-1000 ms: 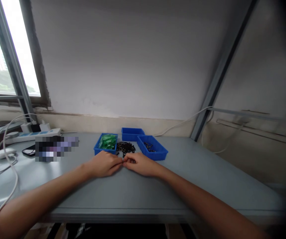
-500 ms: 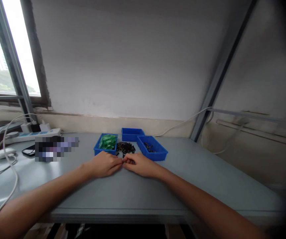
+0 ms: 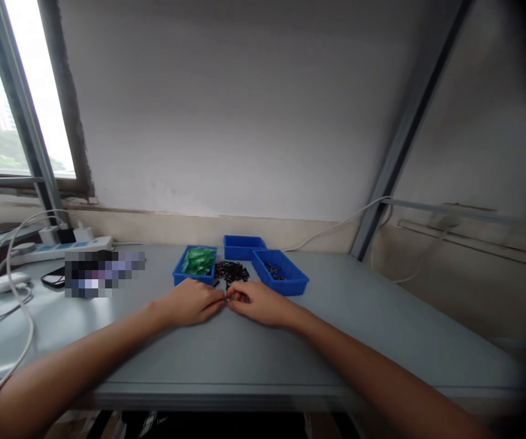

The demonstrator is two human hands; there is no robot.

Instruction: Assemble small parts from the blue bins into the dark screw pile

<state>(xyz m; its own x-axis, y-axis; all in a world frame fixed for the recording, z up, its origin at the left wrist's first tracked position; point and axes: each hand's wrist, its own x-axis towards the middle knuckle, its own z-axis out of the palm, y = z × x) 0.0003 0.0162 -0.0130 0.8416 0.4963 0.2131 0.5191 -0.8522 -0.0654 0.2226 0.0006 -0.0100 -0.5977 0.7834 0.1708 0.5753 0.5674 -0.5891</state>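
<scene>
Tiny piece (image 3: 227, 299), too small for me to identify, is pinched between left hand (image 3: 195, 302) and right hand (image 3: 260, 303), near piled black parts (image 3: 232, 272) on the bench (image 3: 226, 353); this delicate two-handed fingerwork seemingly calls for steady grip next.

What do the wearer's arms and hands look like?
The bare left forearm and right forearm show no sleeves or watch. The left grip and right grip are ungloved human hands; any rings cannot be made out. A thin white cable crosses the left forearm.
</scene>
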